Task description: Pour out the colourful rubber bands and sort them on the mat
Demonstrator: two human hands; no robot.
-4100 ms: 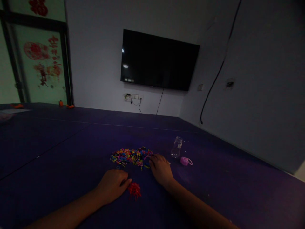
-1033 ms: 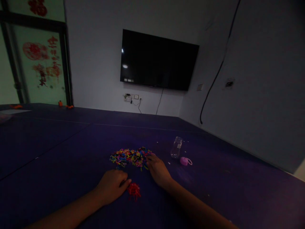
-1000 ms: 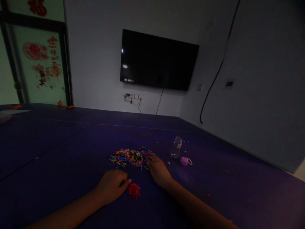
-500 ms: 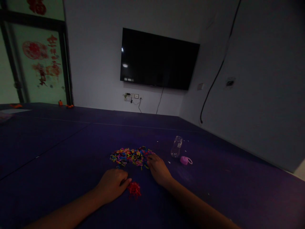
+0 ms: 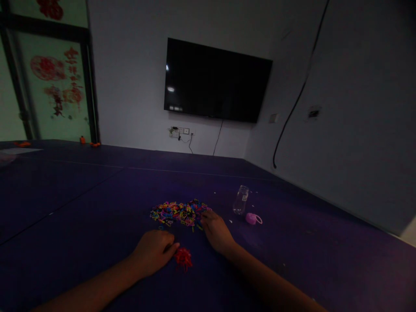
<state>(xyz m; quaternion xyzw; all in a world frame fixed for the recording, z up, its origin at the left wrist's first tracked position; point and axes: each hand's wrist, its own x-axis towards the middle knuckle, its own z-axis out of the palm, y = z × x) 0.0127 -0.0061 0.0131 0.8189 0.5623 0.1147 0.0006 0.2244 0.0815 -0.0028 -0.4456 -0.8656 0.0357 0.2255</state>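
Note:
A wide heap of small multicoloured loops (image 5: 178,212), shaped like plastic stitch markers, lies on the purple surface. My right hand (image 5: 216,229) rests at the heap's right edge, fingers stretched forward and fingertips touching the loops. My left hand (image 5: 154,251) lies nearer to me with its fingers curled in; whatever may be inside them is hidden. Its thumb points to a small pile of red pieces (image 5: 183,258) of similar size, close beside the thumb tip.
A clear bottle (image 5: 241,200) without its cap stands right of the heap, with a pink ringed cap (image 5: 252,219) beside it. White scraps (image 5: 230,221) are scattered near. Orange objects (image 5: 95,144) lie at the far left edge. A television (image 5: 216,80) hangs on the wall.
Almost nothing differs. Both hands, the heap and the red pile keep their places; at most my right fingers have shifted very slightly.

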